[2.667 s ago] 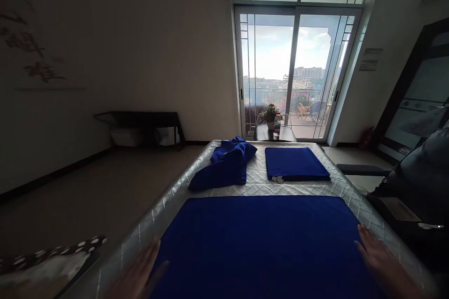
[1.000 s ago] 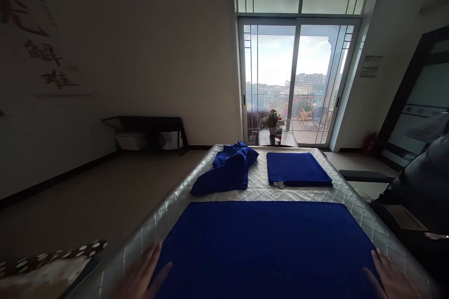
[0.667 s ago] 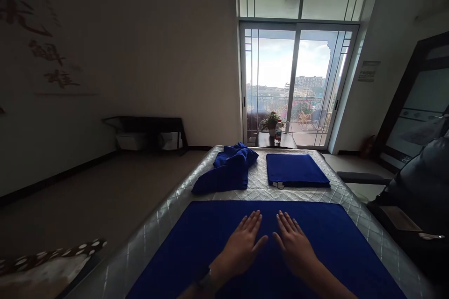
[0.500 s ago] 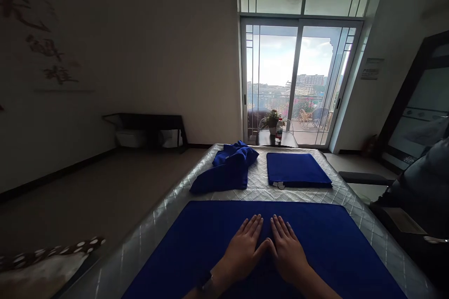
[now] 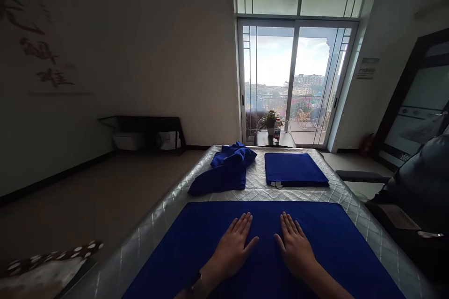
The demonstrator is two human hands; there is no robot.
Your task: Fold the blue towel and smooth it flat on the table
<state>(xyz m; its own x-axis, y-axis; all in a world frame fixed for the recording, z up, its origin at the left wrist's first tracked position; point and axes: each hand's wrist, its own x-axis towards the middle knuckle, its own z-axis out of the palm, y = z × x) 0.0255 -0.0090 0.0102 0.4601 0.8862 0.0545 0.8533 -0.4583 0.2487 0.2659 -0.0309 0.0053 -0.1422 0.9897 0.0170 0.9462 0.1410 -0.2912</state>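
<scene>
A blue cloth lies spread flat and smooth on the table, its near part running out of view at the bottom. Palm down on it rests my left hand, fingers stretched out and thumb apart, with a dark band at the wrist. To its right my right hand also lies flat on the cloth, thumb pointing inward. A gap of bare cloth separates the two hands. Beyond them, a crumpled blue cloth lies at the left, and a folded blue stack with white tags sits at the right.
The table has a silvery quilted cover. Behind it stands a small dark table with a potted plant and a bottle, before a sliding glass door. A polka-dot fabric is at lower left.
My hands have slid apart across the cloth, the left one leftward and the right one rightward. Their thumbs were close together before. The view has shifted slightly.
</scene>
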